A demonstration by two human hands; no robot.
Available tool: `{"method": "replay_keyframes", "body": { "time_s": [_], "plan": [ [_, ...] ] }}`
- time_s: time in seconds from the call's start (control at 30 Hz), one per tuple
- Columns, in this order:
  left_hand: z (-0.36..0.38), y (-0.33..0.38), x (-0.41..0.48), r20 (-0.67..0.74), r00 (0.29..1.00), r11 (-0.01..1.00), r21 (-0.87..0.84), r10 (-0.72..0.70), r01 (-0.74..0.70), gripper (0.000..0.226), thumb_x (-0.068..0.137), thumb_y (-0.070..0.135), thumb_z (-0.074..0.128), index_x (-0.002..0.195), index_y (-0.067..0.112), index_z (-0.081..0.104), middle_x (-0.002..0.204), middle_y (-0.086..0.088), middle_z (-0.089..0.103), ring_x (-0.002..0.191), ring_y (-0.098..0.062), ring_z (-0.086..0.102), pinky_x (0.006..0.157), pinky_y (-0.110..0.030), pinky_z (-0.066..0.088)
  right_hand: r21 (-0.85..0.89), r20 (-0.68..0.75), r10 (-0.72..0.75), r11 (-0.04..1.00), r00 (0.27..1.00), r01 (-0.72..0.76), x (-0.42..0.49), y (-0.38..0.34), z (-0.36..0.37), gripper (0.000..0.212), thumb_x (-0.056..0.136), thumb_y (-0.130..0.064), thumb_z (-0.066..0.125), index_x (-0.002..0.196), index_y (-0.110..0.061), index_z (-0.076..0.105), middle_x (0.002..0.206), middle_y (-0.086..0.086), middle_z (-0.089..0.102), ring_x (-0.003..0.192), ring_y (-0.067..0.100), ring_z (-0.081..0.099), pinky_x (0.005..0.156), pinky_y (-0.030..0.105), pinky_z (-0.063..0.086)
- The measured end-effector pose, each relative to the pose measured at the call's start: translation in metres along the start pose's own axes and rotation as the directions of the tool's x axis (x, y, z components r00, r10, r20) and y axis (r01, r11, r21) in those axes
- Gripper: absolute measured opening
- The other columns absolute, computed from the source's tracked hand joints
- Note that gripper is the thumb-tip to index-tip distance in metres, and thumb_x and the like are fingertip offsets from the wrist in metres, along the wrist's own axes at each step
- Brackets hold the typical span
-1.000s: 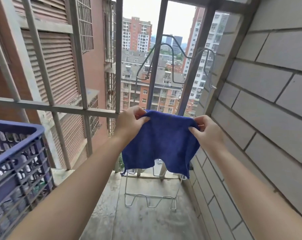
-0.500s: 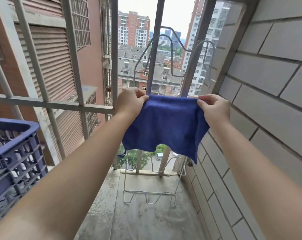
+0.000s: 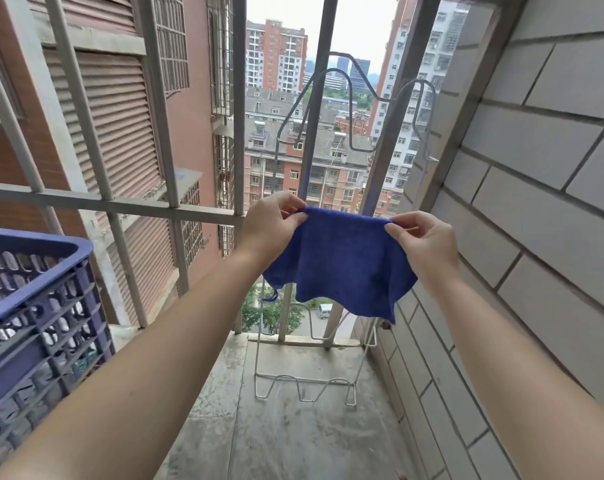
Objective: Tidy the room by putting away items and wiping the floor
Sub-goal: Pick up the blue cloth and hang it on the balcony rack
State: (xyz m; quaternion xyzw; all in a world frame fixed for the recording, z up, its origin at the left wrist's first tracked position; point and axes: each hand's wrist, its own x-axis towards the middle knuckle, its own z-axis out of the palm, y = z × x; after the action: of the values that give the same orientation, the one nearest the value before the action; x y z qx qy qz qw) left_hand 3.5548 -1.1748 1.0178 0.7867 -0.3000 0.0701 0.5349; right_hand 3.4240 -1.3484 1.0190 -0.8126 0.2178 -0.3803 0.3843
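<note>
Here, left hand and right hand each pinching blue cloth, blue crate leftward, contents unclear.

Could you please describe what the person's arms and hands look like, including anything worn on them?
The left arm and right arm are bare to the frame edge, no sleeve in view. The left hand and right hand wear no gloves, and no ring, watch or bracelet shows on either.
</note>
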Motion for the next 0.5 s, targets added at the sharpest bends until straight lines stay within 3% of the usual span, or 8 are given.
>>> {"method": "replay_keyframes", "body": {
  "time_s": [0.17, 0.27, 0.4, 0.5],
  "plan": [
    [-0.005, -0.003, -0.011, 0.05, 0.997, 0.996, 0.065, -0.066, 0.063, 0.026, 0.086, 0.018, 0.063, 0.111, 0.016, 0.061, 0.11, -0.004, 0.065, 0.101, -0.02, 0.059, 0.091, -0.034, 0.047, -0.023, 0.046, 0.085, 0.996, 0.995, -0.084, -0.011, 0.003, -0.004, 0.024, 0.086, -0.017, 0.062, 0.11, -0.014, 0.062, 0.097, -0.001, 0.064, 0.091, 0.017, 0.06, 0.07, 0.024, 0.048],
    [-0.016, 0.0, -0.03, -0.063, 0.997, 0.99, 0.128, -0.046, 0.054, 0.038, 0.083, 0.019, 0.066, 0.119, 0.013, 0.055, 0.122, -0.007, 0.057, 0.113, -0.023, 0.053, 0.095, -0.034, 0.043, 0.0, -0.087, 0.084, 0.996, 0.993, -0.084, -0.027, -0.004, -0.006, 0.03, 0.088, -0.02, 0.06, 0.117, -0.012, 0.056, 0.105, -0.001, 0.06, 0.092, 0.015, 0.056, 0.07, 0.021, 0.045],
    [-0.03, 0.01, -0.092, -0.098, 0.989, 0.994, 0.017, -0.108, 0.11, 0.027, 0.085, 0.017, 0.064, 0.11, 0.011, 0.057, 0.109, -0.002, 0.06, 0.099, -0.016, 0.055, 0.084, -0.024, 0.039, 0.12, -0.199, 0.168, 0.982, 0.965, -0.147, -0.07, -0.021, -0.007, 0.021, 0.089, -0.014, 0.054, 0.11, -0.012, 0.057, 0.101, 0.0, 0.06, 0.087, 0.015, 0.057, 0.062, 0.014, 0.041],
    [-0.04, 0.015, -0.144, -0.049, 0.98, 0.979, -0.086, -0.192, 0.188, 0.016, 0.087, 0.017, 0.062, 0.102, 0.019, 0.057, 0.099, 0.003, 0.06, 0.091, -0.011, 0.058, 0.085, -0.026, 0.045, 0.201, -0.199, 0.26, 0.955, 0.945, -0.221, -0.116, -0.036, -0.011, 0.02, 0.089, -0.013, 0.054, 0.109, -0.01, 0.058, 0.099, -0.001, 0.061, 0.086, 0.014, 0.058, 0.068, 0.019, 0.046]
  ]
}}
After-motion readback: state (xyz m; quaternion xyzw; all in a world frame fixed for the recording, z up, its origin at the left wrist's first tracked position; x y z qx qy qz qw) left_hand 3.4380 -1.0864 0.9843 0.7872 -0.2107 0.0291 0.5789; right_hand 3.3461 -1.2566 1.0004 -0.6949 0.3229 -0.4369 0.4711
